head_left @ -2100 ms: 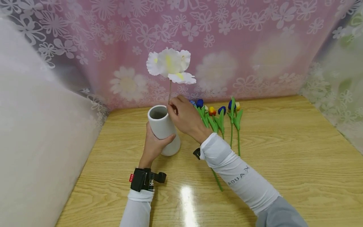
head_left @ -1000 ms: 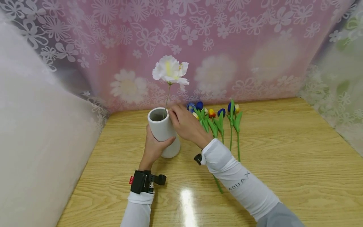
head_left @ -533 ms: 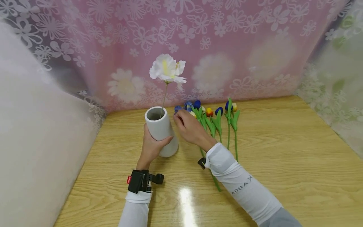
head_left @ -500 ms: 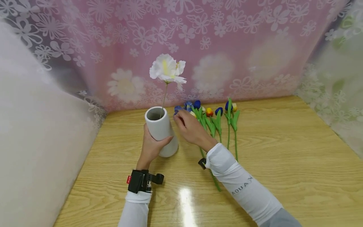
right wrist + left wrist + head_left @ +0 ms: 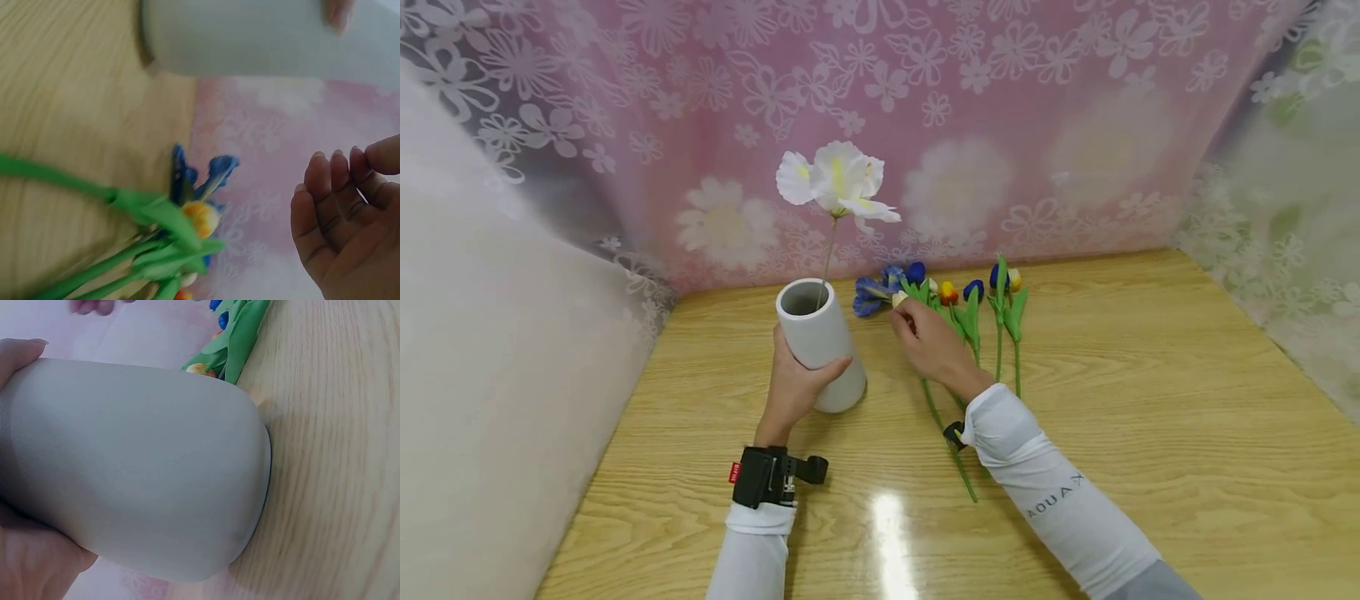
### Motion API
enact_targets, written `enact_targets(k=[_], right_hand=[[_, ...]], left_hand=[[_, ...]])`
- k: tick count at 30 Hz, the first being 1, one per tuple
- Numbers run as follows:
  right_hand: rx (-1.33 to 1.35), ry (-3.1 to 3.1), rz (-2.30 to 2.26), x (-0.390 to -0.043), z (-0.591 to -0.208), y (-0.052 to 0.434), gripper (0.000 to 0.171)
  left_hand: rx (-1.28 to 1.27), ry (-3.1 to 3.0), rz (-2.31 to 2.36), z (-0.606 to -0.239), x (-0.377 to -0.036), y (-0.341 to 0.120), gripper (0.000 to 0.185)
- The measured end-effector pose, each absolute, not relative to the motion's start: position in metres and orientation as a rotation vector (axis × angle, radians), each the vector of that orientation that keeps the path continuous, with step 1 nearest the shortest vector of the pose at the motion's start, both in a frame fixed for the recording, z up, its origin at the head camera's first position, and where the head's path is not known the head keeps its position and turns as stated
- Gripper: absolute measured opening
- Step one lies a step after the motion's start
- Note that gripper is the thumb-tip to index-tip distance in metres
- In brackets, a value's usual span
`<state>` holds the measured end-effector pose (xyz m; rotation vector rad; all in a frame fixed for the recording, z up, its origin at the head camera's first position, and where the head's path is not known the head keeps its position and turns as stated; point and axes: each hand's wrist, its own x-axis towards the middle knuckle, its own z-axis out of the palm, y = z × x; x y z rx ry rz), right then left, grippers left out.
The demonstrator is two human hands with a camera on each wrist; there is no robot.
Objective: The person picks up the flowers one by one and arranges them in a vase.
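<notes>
While the left hand [image 5: 795, 385] wraps the white vase [image 5: 820, 343] at 9 o'clock of the tulips [image 5: 970, 312], the right hand [image 5: 934, 343] hovers over them, fingers loosely curved, holding nothing. 1 white flower [image 5: 835, 179] stands in the vase. Those tulips look light, with bendy stems and soft heads, so I'd pinch mid-stem. The vase seems smooth, rigid, breakable. The wooden table [image 5: 1150, 400] gleams.
</notes>
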<state>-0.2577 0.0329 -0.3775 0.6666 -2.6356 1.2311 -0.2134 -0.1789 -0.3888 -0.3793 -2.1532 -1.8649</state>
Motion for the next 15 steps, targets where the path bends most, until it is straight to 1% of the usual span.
enact_targets(k=[7, 15], right_hand=[[0.586, -2.734, 1.284, -0.261, -0.393, 0.054, 0.027], [0.489, -2.789, 1.220, -0.259, -0.403, 0.068, 0.025]], left_hand=[[-0.398, -2.148, -1.871, -0.388, -0.213, -0.179, 0.086], [-0.388, -2.159, -1.878, -0.388, -0.213, -0.179, 0.086]])
